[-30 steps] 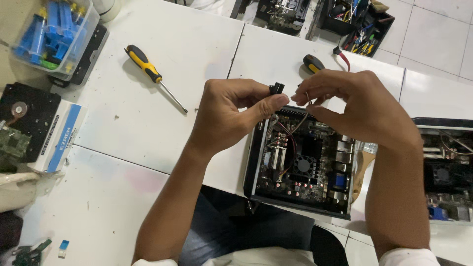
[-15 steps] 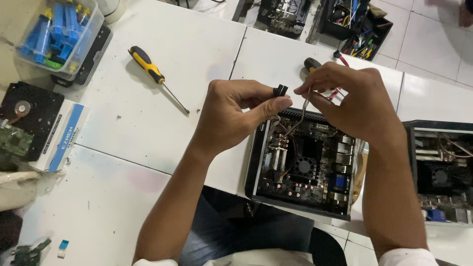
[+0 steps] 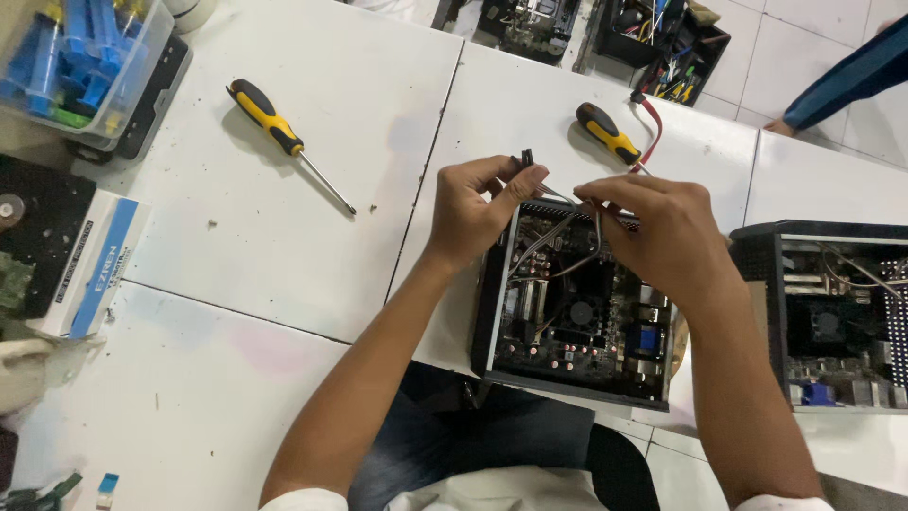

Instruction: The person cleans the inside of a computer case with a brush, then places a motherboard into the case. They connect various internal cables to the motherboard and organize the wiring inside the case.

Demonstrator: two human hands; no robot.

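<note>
Left hand [image 3: 478, 213] pinching small black connector [image 3: 523, 160]; right hand [image 3: 662, 232] apparently closed on thin wires [image 3: 558, 232]. Light, limp, fragile; grip at plug body.

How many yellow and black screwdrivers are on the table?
2. One screwdriver lies on the white table, left of the hands. The other screwdriver lies beyond the right hand, beside a red cable. More could be hidden in the far toolbox.

A small black plug [image 3: 523, 160] on thin grey wires [image 3: 558, 232] is held raised above the open black computer case [image 3: 573, 312], toward its 11 o'clock corner.
</note>
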